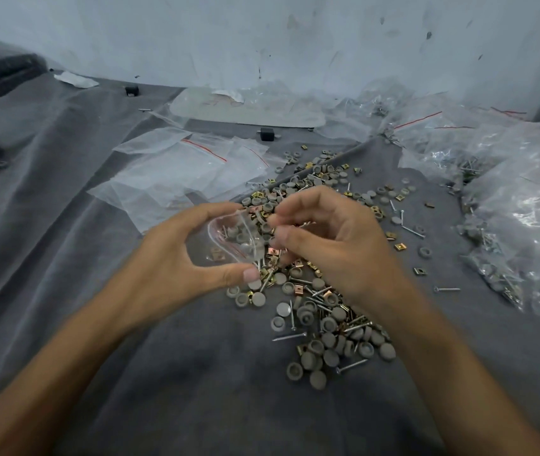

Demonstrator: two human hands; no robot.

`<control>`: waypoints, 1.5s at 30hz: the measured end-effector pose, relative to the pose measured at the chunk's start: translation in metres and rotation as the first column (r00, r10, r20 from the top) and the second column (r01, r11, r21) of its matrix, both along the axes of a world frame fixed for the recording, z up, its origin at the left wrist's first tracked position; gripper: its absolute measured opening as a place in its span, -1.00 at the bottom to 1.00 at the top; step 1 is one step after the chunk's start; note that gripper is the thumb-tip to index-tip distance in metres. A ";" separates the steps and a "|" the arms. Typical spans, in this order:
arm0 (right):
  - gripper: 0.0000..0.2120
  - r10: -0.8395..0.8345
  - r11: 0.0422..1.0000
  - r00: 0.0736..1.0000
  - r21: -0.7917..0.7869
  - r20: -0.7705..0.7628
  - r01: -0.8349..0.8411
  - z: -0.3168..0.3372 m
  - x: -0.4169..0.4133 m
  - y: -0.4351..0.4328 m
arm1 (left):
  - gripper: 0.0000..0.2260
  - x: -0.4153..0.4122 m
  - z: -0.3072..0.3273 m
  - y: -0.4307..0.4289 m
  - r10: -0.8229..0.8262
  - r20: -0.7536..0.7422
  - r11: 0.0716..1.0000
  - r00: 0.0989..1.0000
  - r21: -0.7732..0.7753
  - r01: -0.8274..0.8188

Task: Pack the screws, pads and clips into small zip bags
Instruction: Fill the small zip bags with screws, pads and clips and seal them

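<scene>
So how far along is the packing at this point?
Done: a heap of filled zip bags lies at the right. In hand: the left hand holds a small zip bag open, pads and screws already inside, with the right hand at its mouth. Left: a big loose pile of pads, screws and clips, plus a stack of empty bags.

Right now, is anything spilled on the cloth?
Yes. Screws, grey pads and gold clips lie mixed in a loose heap across the grey cloth, and one screw lies alone to the right.
</scene>
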State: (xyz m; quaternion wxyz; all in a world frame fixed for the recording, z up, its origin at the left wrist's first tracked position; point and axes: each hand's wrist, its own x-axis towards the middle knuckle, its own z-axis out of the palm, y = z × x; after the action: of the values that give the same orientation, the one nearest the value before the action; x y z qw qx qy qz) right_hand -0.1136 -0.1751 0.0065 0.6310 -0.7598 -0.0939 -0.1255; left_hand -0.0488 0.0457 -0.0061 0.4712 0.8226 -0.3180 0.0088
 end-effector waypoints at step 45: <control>-0.72 0.099 0.972 0.995 -0.213 0.003 -0.096 0.007 0.009 0.012 | -0.44 -0.010 0.005 -0.005 -0.046 0.082 0.999 0.996 0.021 0.045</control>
State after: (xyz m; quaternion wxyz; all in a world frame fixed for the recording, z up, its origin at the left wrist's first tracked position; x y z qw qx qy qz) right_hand -0.1049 -0.1628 0.0135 0.5510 -0.8165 -0.1481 -0.0887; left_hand -0.0585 0.0404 -0.0015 0.4501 0.8185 -0.3558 0.0289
